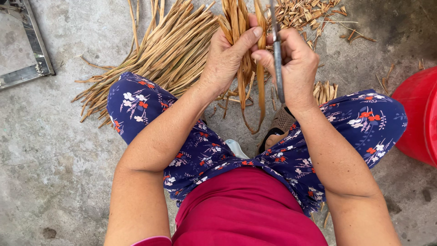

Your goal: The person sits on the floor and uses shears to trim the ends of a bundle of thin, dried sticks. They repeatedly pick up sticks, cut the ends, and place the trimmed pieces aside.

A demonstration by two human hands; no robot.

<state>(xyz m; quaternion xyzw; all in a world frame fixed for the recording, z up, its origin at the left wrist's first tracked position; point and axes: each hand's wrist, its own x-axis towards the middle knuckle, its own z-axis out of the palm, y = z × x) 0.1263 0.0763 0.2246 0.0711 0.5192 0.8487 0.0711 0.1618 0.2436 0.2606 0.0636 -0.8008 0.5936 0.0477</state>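
Left hand (225, 59) clenched round a bunch of dry tan reed strips (243, 41), held upright above the knees so ends hang free, right hand (296, 64) just beside it gripping a slim grey metal blade (277, 59); loose pile of strips (168, 54) left of bunch.

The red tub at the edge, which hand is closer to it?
Right. The right hand, gripping a blade, is on the red tub's side; the left hand holds dried leaves farther away.
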